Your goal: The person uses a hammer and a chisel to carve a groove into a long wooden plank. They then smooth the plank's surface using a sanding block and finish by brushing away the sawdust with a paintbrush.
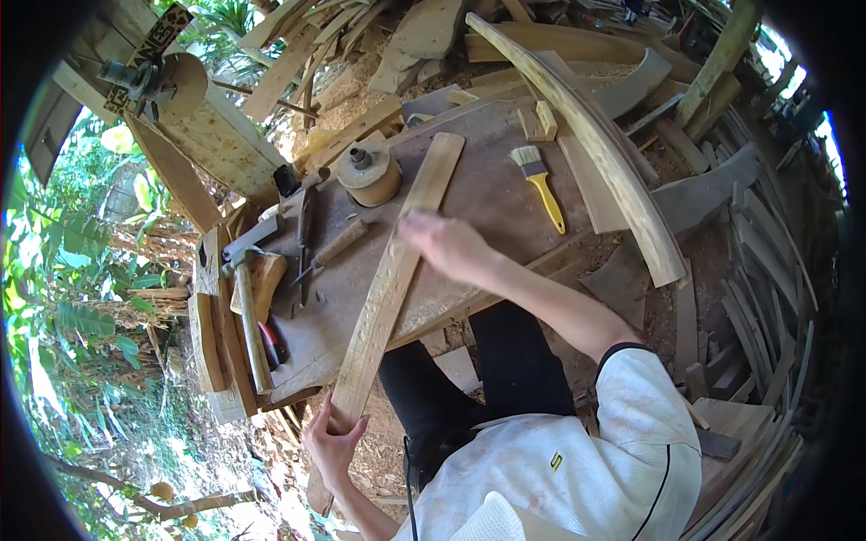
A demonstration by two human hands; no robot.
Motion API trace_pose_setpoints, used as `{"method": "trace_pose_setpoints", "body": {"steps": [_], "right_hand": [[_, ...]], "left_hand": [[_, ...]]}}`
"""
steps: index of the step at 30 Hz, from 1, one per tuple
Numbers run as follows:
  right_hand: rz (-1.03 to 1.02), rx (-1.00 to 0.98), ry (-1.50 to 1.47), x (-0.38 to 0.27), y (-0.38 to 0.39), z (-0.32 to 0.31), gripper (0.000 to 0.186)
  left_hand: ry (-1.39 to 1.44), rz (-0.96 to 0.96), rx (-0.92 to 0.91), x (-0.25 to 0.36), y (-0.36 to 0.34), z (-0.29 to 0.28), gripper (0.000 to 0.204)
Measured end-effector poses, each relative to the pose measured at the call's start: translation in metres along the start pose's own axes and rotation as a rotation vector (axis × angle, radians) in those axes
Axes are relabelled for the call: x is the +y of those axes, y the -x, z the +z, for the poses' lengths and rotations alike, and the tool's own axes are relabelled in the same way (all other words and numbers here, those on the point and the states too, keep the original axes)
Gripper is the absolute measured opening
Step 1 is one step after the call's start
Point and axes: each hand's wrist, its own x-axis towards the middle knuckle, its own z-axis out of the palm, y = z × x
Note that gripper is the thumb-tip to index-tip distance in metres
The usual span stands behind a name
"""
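At an open-air workbench [492, 180], with the middle of a long plank [379, 302] serving as the clock's centre, a person is working bare-handed among scattered tools. Farthest left, a hammer [253, 329] is lying between eight and nine o'clock, with a red-handled tool [269, 334] resting just beside it. At seven o'clock, the left hand [334, 442] is clamping the plank toward its near end, thumb on one edge and fingers around the other. Toward ten o'clock a wooden-handled tool [341, 242] is lying near the plank, while a round, drum-shaped piece [372, 180] is standing at eleven.

The plank itself is stretching from seven to one o'clock, lying aslant across the bench and overhanging its near edge. It is looking stiff, fairly light and dry rather than slippery; hardly fragile, though its length is probably making the free end apt to swing. Both long edges near the overhanging end are offering the likeliest hold, with a flat palm steadying the middle.

At two o'clock, the right hand [442, 243] is showing blurred over the plank; whether its fingers are closing on something dark there, one cannot tell. Farther out that way, a yellow-handled brush [543, 191] is lying flat, and beyond it a curved timber [591, 126] is arching past.
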Motion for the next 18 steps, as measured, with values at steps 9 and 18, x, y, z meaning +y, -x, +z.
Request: {"method": "trace_pose_setpoints", "body": {"steps": [9,18], "right_hand": [[-0.139,-0.101,-0.053,-0.052,0.01,0.03,0.034],[-0.129,0.175,0.275,-0.069,0.007,0.062,0.032]], "left_hand": [[-0.082,-0.006,0.064,0.041,-0.012,0.016,0.089],[-0.162,-0.091,0.122,0.031,0.009,0.012,0.081]]}}
